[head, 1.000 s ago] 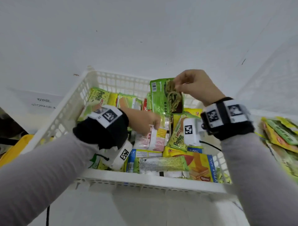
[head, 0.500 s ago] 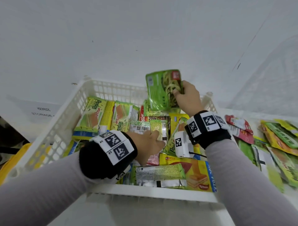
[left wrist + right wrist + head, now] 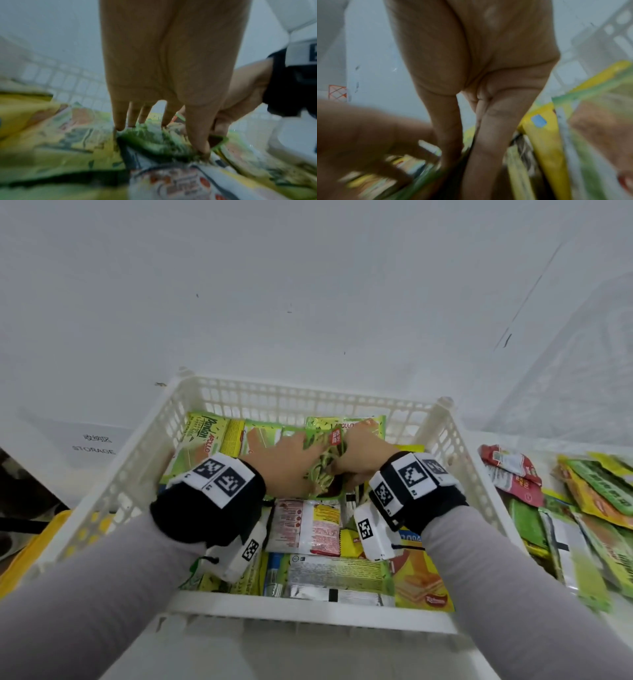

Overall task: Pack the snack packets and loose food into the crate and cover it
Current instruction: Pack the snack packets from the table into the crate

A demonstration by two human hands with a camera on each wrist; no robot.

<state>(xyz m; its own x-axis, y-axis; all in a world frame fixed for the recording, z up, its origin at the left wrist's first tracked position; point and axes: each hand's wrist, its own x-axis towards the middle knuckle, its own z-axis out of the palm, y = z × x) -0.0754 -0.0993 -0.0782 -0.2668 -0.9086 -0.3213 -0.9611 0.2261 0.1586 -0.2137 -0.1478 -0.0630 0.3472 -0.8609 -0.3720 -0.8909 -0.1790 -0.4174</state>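
A white lattice crate (image 3: 308, 609) holds several snack packets lying flat and on edge. A green packet with a noodle picture (image 3: 325, 470) lies low in the crate's far middle, on top of the others. My right hand (image 3: 359, 462) pinches its right edge between thumb and fingers (image 3: 489, 142). My left hand (image 3: 287, 465) lies over its left side with straight, spread fingers (image 3: 120, 121) and the thumb pressing down on the green packet (image 3: 154, 140). The two hands touch each other over it.
A heap of loose green, red and yellow packets (image 3: 582, 508) lies on the white surface right of the crate. A yellow object (image 3: 30, 549) sits left of the crate, and a storage label (image 3: 94, 445) behind it. A white wall rises just past the far rim.
My right hand brought the green packet down from above the far rim into the crate. My left hand left the middle packets and moved forward onto it.
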